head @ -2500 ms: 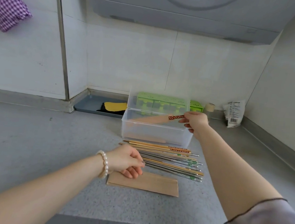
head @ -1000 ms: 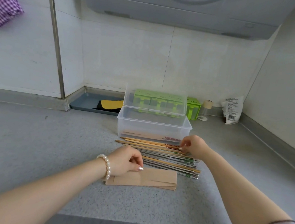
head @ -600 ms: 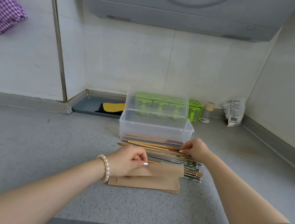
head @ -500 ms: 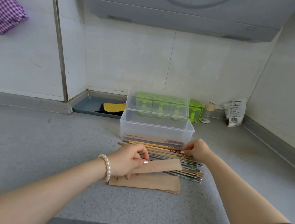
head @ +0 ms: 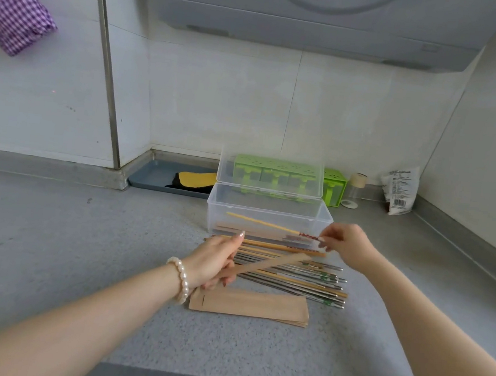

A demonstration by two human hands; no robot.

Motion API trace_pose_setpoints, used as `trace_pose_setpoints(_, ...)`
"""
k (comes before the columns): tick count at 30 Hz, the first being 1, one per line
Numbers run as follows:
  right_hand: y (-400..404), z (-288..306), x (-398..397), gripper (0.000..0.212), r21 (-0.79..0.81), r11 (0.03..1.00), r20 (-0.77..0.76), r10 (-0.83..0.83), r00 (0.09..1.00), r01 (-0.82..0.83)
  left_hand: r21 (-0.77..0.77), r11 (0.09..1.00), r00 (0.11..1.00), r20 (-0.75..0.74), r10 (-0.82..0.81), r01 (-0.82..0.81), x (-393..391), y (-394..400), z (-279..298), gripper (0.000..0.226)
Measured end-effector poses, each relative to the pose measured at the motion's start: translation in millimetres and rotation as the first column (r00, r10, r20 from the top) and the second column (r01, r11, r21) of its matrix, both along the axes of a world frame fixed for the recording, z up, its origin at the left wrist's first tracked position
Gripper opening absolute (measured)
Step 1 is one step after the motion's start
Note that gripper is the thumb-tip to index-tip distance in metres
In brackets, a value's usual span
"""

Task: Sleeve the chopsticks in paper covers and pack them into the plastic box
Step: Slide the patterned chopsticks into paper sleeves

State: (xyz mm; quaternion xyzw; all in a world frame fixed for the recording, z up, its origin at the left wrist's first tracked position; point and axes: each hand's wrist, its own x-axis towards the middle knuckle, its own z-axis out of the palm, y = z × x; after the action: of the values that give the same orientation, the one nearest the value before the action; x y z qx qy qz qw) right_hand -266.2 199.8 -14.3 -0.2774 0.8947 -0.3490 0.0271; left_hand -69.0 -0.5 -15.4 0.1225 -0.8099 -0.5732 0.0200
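In the middle of the frame the right hand (head: 350,246) pinches the red-patterned end of one wooden chopstick (head: 263,223); it looks like a single stick, though a second behind it cannot be ruled out. The stick is lifted off the desk (head: 49,242) and points left across the front of the clear plastic box (head: 267,221). The left hand (head: 213,261), with a pearl bracelet (head: 179,279) on its wrist, has its fingers curled round one paper sleeve (head: 265,265), which slants up to the right over the pile, while the forefinger sticks straight up.

One box stands open at centre, its lid (head: 270,175) upright behind it. At least one sleeved pair lies on its floor; the exact count is hard to tell through the plastic. Just in front of the box lies a pile of loose chopsticks (head: 292,273), wood and metal mixed, too overlapped to count. Nearer the lower edge sits one stack of flat paper sleeves (head: 250,305), several deep.

Behind the box stand a green rack (head: 275,177), one small jar (head: 354,190) and one white packet (head: 399,189) at the right. A grey tray (head: 155,175) lies left of the box. A purple checked cloth (head: 10,9) hangs at the upper left.
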Motion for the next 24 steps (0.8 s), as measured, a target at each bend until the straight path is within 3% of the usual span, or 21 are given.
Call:
trace_pose_setpoints(4, 11.9, 19.8, 25.2, 0.01, -0.301, 0.949, 0.175, 0.153, 0.973, -0.095, 0.127, 0.988, 0.995, -0.046, 0.093, -0.086, -4.9, 3.0, 3.2, 0.032)
trace_pose_setpoints(8, 9.9, 27.2, 50.1, 0.022, -0.606, 0.794, 0.3, 0.281, 0.912, -0.045, 0.204, 0.973, 0.986, -0.104, 0.132, -0.109, -4.1, 10.6, 7.7, 0.024)
trace_pose_setpoints(11, 2.7, 39.2, 71.6, 0.03, -0.709, 0.705, 0.335, 0.345, 0.877, -0.007, 0.19, 0.978, 0.983, -0.141, 0.12, -0.092, 2.0, 13.6, 11.9, 0.017)
trace_pose_setpoints(14, -3.8, 49.6, 91.2, 0.027, -0.695, 0.714, 0.287, 0.387, 0.876, -0.088, 0.229, 0.973, 0.987, -0.151, 0.062, -0.026, 9.6, 14.5, 19.0, 0.016)
trace_pose_setpoints(17, -12.4, 52.1, 109.7, 0.015, -0.529, 0.809, 0.176, 0.4, 0.899, -0.256, 0.276, 0.959, 0.991, -0.136, -0.021, 0.058, 18.0, 18.0, 27.8, 0.024)
trace_pose_setpoints(20, -21.3, 48.4, 121.3, 0.032, -0.325, 0.877, 0.109, 0.407, 0.907, -0.355, 0.153, 0.982, 0.985, -0.151, -0.087, 0.11, 21.7, 19.6, 32.1, 0.034)
trace_pose_setpoints(24, -24.9, 45.1, 126.6, 0.034, -0.375, 0.85, 0.084, 0.428, 0.9, -0.369, 0.146, 0.986, 0.982, -0.181, -0.051, 0.078, 24.5, 21.2, 33.9, 0.036)
